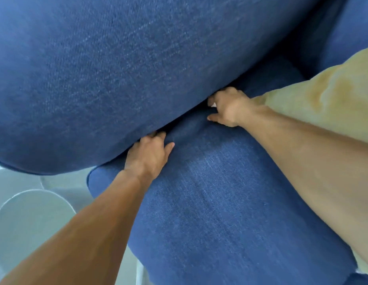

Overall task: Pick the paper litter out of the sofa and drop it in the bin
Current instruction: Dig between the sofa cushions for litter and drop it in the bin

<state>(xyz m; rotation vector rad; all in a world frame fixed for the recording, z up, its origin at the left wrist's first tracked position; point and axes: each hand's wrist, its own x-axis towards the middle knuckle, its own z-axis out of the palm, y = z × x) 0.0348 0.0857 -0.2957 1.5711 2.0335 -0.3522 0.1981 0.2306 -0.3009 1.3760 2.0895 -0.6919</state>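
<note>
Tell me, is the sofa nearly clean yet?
Not yet. Nothing looks binned. The right hand pinches a small white scrap at the crease between the sofa cushions, while the left hand digs its fingers into that crease. Still left: pull it out and carry it to the bin.

Blue fabric sofa (220,202), a yellow cushion (323,95) on its seat at right.
</note>
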